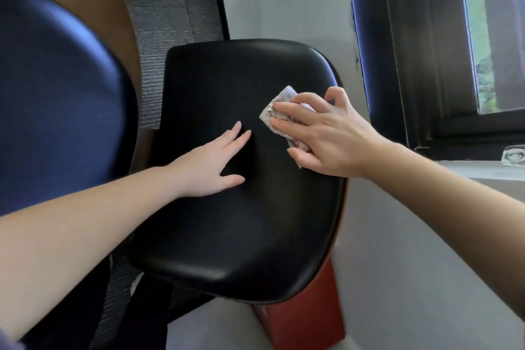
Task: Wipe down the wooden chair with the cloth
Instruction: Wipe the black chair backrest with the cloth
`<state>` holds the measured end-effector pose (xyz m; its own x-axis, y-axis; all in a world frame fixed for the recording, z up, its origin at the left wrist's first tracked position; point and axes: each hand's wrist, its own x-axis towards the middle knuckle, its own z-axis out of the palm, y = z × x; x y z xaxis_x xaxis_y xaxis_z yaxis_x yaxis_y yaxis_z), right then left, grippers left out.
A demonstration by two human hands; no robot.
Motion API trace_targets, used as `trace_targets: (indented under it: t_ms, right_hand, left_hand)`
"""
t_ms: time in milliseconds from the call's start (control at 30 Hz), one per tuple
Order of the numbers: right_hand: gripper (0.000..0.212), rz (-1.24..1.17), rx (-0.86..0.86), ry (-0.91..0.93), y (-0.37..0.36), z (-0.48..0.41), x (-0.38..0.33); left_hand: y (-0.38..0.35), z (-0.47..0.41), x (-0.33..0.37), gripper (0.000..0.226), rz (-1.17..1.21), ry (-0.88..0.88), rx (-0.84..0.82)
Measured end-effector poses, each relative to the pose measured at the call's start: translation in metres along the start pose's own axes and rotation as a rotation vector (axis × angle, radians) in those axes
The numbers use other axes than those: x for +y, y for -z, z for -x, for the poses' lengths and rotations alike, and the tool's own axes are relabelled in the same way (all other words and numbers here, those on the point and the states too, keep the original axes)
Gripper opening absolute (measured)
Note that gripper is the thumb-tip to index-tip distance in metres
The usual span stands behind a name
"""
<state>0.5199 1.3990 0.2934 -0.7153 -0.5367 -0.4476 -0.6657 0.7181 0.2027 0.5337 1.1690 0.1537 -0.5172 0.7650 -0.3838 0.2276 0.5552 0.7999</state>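
A: Nearest item?
B: Chair (241,236): black padded panel, tilted, lower edge toward the camera. Red-brown box (306,310) just under its right corner.
A: Left hand?
B: Left hand (210,167): flat on the pad's middle, fingers straight, slightly spread, holding nothing.
A: Right hand?
B: Right hand (326,136): near the pad's right edge, fingers almost straight and spread, pressing the cloth (279,105) onto the pad.
A: Cloth?
B: Small, pale, speckled, crumpled. It lies mostly under the fingers, one corner poking out past the fingertips.
A: Farther back?
B: Blue cushion (56,108) at left. Dark-framed window (477,37) at upper right.
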Motion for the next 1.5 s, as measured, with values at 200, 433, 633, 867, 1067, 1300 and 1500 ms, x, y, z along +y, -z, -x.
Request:
trace_targets:
  t_ms: [200, 433, 633, 867, 1067, 1300, 1500]
  right_hand:
    - [0.058, 0.125, -0.020, 0.042, 0.004, -0.013, 0.008]
    - [0.060, 0.141, 0.061, -0.121, -0.015, -0.035, 0.005]
    - [0.069, 0.034, 0.059, -0.328, -0.014, -0.056, 0.015]
    - [0.071, 0.083, 0.008, -0.310, -0.018, -0.060, 0.015]
    - [0.065, 0.092, 0.011, -0.405, -0.020, -0.071, 0.010]
    - [0.070, 0.067, -0.019, -0.565, -0.021, -0.094, 0.009]
    - [0.080, 0.097, -0.058, -0.544, -0.019, -0.088, -0.003]
  left_hand:
    - [-0.005, -0.001, -0.003, 0.091, -0.022, 0.008, 0.003]
    - [-0.004, -0.003, -0.007, 0.091, -0.047, -0.004, 0.001]
    - [0.003, -0.008, -0.014, 0.092, -0.092, 0.000, -0.019]
    - [0.007, -0.012, -0.023, 0.095, -0.176, -0.037, -0.049]
    - [0.009, -0.010, -0.031, 0.094, -0.228, -0.044, -0.072]
    - [0.010, -0.016, -0.042, 0.101, -0.229, -0.020, -0.071]
    - [0.009, -0.016, -0.044, 0.104, -0.215, -0.026, -0.072]
